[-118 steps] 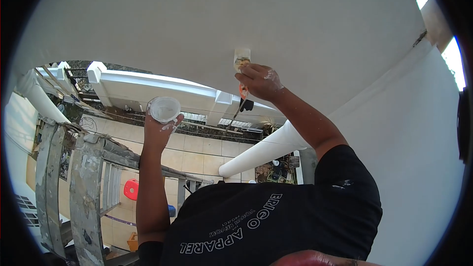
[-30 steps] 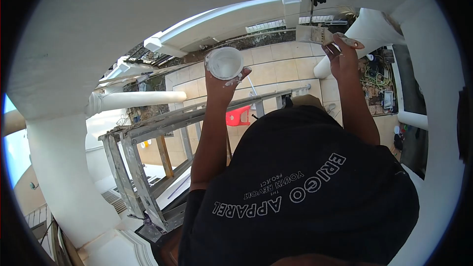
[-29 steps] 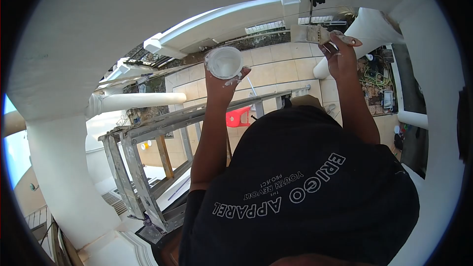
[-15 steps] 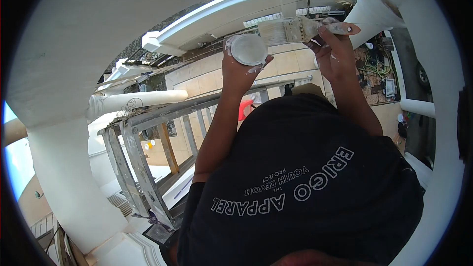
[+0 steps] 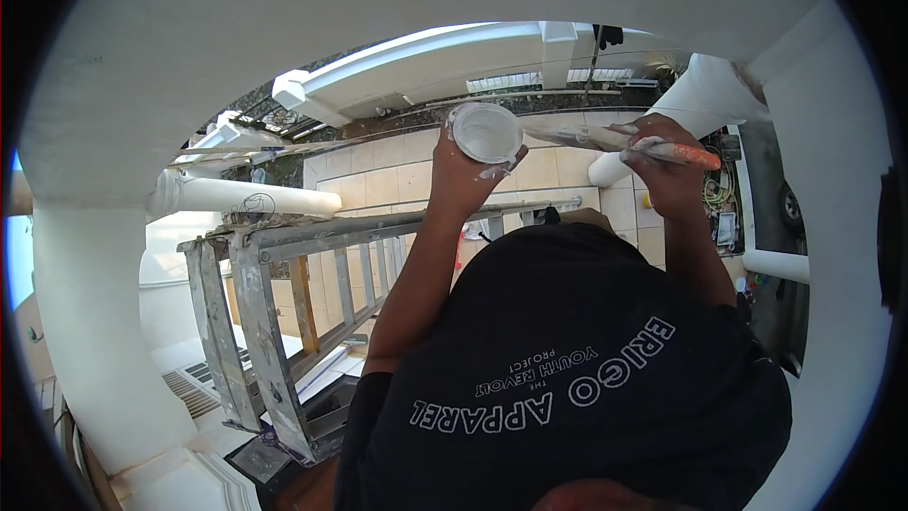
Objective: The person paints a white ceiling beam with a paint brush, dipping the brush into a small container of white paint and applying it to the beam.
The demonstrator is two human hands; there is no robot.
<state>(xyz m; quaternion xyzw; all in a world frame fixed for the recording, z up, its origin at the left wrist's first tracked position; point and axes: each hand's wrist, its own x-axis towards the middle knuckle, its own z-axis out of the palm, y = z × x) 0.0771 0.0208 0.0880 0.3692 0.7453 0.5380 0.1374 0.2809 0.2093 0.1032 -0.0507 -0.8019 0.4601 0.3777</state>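
Observation:
A round white cup (image 5: pixel 486 133) of pale paint sits in my left hand (image 5: pixel 463 180), its open top facing the camera. Paint smears mark the fingers around it. My right hand (image 5: pixel 662 166) is closed on a paintbrush (image 5: pixel 598 138) with an orange-tipped handle. The brush is seen edge-on, its bristle end pointing left, close to the cup's right rim. Whether the bristles touch the rim cannot be told.
A paint-spattered metal ladder (image 5: pixel 265 341) stands at the left. White columns (image 5: pixel 260 197) and a white wall (image 5: pixel 85 322) flank the view, with a white ceiling overhead. Far below lies a tiled floor (image 5: pixel 388 166).
The brush has turned from its broad face to its edge, its handle now lower right. Both hands appear lower in view, and the surroundings have shifted with the camera.

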